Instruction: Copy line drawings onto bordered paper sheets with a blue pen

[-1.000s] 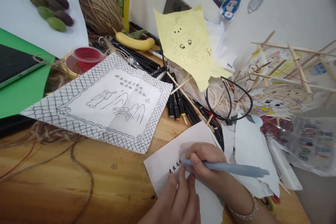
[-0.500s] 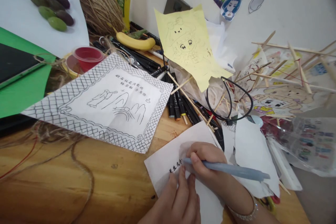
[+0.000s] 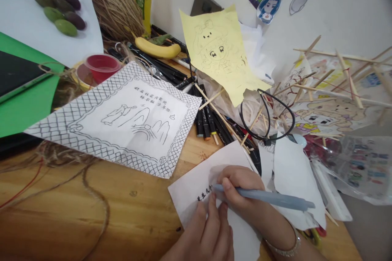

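My right hand grips a blue-grey pen, its tip hidden behind my fingers at the end of a short line of black handwritten characters. The writing is on a white sheet of paper lying at an angle on the wooden table. My left hand rests on that sheet just below the characters, fingers stretched out and holding nothing. To the left lies a finished-looking white drawing with a crosshatched border, mountains, a bridge, a figure and lines of writing.
Black markers and thin wooden sticks lie beyond the sheet, beside a looped black cable. A yellow drawing leans behind them. A banana, red cup and twine ball stand farther back. Stick frames crowd the right.
Almost nothing differs. Both hands, the pen and the sheet stay in the same place, with only a very slight shift of the whole view.
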Tool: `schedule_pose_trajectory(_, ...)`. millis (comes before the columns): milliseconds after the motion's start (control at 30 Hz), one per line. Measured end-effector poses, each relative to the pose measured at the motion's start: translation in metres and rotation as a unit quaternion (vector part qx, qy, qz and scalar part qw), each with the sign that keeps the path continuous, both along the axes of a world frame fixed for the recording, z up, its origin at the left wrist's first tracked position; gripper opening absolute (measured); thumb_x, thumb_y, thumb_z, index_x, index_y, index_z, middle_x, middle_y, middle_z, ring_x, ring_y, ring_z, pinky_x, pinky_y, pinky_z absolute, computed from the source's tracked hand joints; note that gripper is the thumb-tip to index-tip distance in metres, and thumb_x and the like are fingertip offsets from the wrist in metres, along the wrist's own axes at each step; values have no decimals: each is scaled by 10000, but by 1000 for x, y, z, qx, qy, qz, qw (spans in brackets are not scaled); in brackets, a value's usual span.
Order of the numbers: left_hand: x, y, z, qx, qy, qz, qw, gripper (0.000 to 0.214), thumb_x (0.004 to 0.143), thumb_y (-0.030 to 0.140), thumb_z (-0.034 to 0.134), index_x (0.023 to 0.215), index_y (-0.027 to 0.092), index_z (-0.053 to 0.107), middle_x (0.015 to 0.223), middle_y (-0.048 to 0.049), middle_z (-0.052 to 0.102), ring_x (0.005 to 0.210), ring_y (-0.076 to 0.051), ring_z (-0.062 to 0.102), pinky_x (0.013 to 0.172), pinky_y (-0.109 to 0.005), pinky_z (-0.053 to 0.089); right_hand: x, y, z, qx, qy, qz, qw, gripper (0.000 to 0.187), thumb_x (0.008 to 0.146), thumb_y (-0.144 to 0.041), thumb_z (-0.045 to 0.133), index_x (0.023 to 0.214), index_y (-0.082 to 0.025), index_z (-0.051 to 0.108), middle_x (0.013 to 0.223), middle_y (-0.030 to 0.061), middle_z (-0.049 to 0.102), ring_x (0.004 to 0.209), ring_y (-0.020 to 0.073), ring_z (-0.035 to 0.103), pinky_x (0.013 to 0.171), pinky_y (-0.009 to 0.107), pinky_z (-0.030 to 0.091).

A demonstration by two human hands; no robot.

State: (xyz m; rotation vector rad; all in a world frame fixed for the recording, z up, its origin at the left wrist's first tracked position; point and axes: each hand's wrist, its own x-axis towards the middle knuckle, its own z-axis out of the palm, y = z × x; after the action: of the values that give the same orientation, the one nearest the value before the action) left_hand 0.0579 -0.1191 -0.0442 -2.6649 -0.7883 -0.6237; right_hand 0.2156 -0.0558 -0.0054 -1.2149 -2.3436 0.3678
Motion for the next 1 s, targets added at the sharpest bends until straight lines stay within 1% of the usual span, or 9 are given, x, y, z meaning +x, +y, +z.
schedule_pose_trajectory(233, -1, 1, 1, -3, 1, 0, 1000, 252, 940, 314, 459, 1067, 184, 633, 1125, -75, 667, 1008, -267, 596, 867, -445, 344, -1, 0, 2, -2, -22, -7, 1000, 373, 899, -182, 380, 565, -196, 546, 515, 5, 586, 484, 131, 555, 498, 240, 437)
schedule_pose_trajectory(467, 0, -1, 0, -5, -1, -2, 1000, 256, 924, 346, 491, 1077, 185, 619, 1136, -91, 660, 1021, -274, 595, 866, -448, 344, 2, 0, 0, -28, 1, -7, 1000, 355, 900, -196, 414, 571, -194, 550, 534, 13, 590, 493, 138, 553, 510, 250, 443)
schedule_pose_trajectory(700, -2, 0, 2, -8, 1, -10, 1000, 235, 935, 318, 460, 1063, 184, 604, 1149, -84, 659, 1030, -279, 594, 869, -456, 343, 0, 1, -2, -10, 34, 9, 999, 360, 889, -169, 411, 539, -198, 489, 506, 4, 566, 475, 126, 547, 495, 241, 425)
schedule_pose_trajectory(833, -2, 0, 1, -6, 3, -13, 1000, 228, 925, 316, 478, 1076, 191, 595, 1152, -82, 658, 1031, -280, 593, 867, -456, 350, 0, 2, -3, 1, 35, 5, 999, 345, 869, -151, 423, 531, -202, 467, 498, 2, 571, 467, 124, 554, 487, 236, 423)
schedule_pose_trajectory(1000, -1, 0, 0, -4, -6, -7, 1000, 234, 923, 334, 484, 1049, 184, 612, 1127, -84, 664, 1014, -274, 599, 868, -449, 345, 0, 3, -5, -13, 66, 19, 998, 352, 867, -145, 415, 522, -207, 440, 493, 1, 569, 459, 120, 550, 483, 234, 430)
